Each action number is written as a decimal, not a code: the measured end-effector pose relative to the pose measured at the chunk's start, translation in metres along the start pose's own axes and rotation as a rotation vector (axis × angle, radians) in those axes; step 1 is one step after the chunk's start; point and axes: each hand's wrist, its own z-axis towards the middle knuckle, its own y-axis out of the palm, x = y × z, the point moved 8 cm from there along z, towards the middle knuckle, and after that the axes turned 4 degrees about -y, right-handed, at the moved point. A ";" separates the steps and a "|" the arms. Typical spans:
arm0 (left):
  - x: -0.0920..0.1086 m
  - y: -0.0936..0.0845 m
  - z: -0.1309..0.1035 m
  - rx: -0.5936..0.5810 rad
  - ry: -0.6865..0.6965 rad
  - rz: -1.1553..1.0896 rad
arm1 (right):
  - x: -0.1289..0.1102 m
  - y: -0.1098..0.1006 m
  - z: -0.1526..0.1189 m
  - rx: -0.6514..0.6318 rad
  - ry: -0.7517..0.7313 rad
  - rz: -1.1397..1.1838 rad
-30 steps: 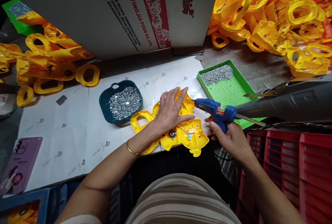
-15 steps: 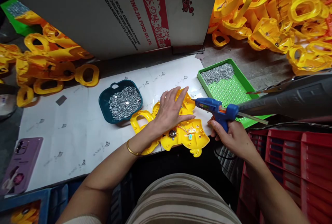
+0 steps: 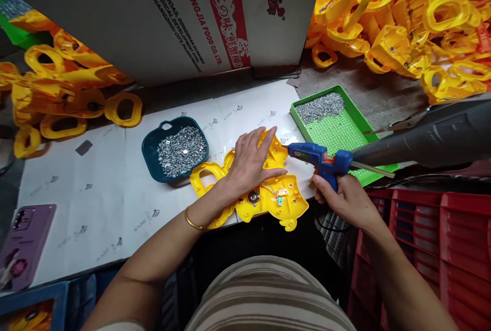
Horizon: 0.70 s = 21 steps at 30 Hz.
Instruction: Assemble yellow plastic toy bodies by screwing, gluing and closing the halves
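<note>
My left hand lies flat, fingers spread, on a yellow plastic toy shell that rests at the near edge of the white table. Inside the shell I see a round metal part and small orange wires near a tiny board. My right hand grips a blue glue gun by its handle. Its nozzle points left at the shell's upper right part, close to my left fingertips. A glue stick pokes out of the gun's back.
A teal basket of small silver screws sits left of the shell. A green tray with screws stands to the right. Yellow shells are piled at left and top right. A cardboard box, purple phone and red crates.
The glue gun has shifted slightly left and up toward the shell. My left hand stays pressed on the shell. The view has drifted a little.
</note>
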 end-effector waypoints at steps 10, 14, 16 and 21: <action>-0.001 0.001 0.000 0.022 0.029 -0.016 | -0.007 -0.009 -0.002 0.072 -0.058 -0.130; -0.002 0.002 0.000 0.033 0.022 -0.037 | -0.010 -0.008 -0.001 0.081 -0.067 -0.095; -0.002 0.002 0.000 0.030 0.017 -0.033 | -0.010 -0.008 -0.004 0.078 -0.065 -0.054; -0.002 0.004 -0.001 0.040 0.015 -0.008 | 0.005 -0.017 -0.057 0.153 -0.211 0.144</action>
